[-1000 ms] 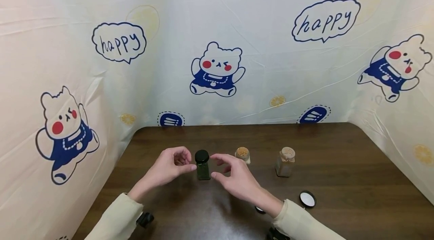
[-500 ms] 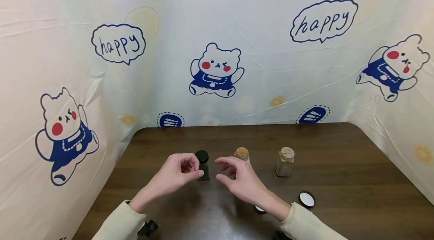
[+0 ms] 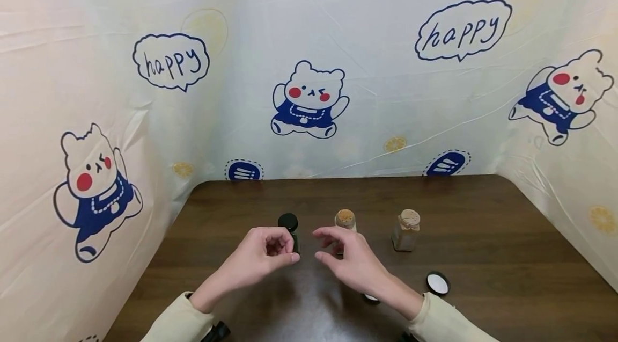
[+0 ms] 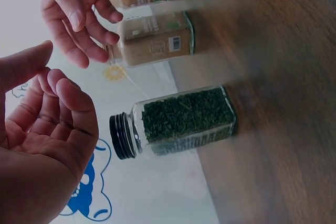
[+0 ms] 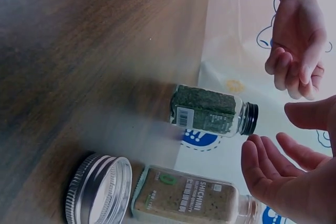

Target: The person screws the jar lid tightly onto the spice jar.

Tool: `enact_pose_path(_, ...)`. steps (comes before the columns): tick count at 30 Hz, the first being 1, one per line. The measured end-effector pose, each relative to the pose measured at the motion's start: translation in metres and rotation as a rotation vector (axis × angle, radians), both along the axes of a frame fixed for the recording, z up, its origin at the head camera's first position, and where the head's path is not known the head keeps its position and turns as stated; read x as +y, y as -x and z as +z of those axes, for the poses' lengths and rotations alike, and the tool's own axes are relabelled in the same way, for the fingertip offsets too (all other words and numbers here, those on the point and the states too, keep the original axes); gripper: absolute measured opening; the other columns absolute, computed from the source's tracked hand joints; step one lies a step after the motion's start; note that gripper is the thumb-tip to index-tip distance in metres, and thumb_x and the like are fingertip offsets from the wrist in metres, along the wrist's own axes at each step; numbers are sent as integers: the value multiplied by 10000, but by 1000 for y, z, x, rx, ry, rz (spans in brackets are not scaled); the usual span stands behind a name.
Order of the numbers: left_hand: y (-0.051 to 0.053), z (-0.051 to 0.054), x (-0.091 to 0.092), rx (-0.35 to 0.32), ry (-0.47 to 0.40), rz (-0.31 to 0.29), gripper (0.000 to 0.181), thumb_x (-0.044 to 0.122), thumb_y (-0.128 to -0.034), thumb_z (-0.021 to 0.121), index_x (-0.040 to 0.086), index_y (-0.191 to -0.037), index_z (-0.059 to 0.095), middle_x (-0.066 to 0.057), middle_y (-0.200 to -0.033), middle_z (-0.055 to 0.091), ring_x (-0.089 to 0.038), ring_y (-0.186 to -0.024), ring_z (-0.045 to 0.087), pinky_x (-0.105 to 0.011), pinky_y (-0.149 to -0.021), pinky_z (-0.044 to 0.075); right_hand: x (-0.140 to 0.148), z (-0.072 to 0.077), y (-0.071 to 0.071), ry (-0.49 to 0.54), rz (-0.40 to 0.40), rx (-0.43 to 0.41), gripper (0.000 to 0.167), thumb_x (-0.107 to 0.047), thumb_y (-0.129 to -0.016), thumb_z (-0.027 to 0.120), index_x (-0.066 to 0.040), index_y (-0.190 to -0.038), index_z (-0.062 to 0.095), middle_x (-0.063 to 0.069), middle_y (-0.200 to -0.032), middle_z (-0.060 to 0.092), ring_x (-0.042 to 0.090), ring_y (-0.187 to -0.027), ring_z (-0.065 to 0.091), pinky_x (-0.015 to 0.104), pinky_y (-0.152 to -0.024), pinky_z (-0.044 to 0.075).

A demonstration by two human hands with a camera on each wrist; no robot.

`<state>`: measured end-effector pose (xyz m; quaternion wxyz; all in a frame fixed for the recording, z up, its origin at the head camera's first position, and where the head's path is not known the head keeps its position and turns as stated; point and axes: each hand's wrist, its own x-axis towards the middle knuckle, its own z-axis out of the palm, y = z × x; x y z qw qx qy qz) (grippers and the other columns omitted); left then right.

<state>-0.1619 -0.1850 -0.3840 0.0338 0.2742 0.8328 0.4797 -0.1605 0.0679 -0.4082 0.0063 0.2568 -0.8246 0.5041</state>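
A small glass jar of dried green herbs (image 4: 184, 119), capped with a black lid (image 3: 288, 222), stands upright on the table; in the head view my left hand partly hides it. My left hand (image 3: 263, 256) is in front of the jar, fingers loosely curled around nothing. To its right, my right hand (image 3: 357, 261) hovers with relaxed, slightly bent fingers, holding nothing. Behind the right hand is a jar of speckled seasoning labelled SHICHIMI (image 5: 184, 195), its top orange-brown in the head view. The fingertips of the two hands are apart.
A third spice jar (image 3: 406, 232) with a pale perforated top stands further right. Two removed black-rimmed lids lie nearer: one lid (image 3: 438, 283) at right, another lid (image 3: 370, 298) partly under my right forearm. A printed cloth (image 3: 309, 25) surrounds the brown table (image 3: 483, 234).
Both hands have drawn nearer to me and shifted right. My left hand now covers more of the green herb jar, and its fingers look more curled. The jars and lids have stayed put.
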Motion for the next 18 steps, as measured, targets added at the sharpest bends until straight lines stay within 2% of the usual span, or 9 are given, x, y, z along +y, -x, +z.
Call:
enact_pose_path(3,-1,-1,2,-2,-3,-7,190,169,-928,836,184,-834,671,47,-714,570,-93,-611,499,-231,-548,416,1,-1,-1,-10,1,-6,299,-100,-984,755,-127,-1279,714,-19,-1206,713,158,-951,705,342,-836,591)
enact_pose_path(11,-3,-3,7,6,-9,-29,199,160,-926,836,189,-827,665,51,-718,572,-91,-625,507,-231,-555,422,4,-2,-4,7,5,0,290,-84,-979,759,-117,-1264,717,-4,-1190,718,171,-969,702,421,-864,600)
enact_pose_path(18,-5,-9,11,10,-17,-49,198,149,-934,825,191,-833,660,55,-726,588,-81,-623,520,-231,-557,442,9,-6,-6,16,-1,31,286,-68,-969,764,-116,-1248,725,-29,-1161,724,162,-971,691,356,-831,596)
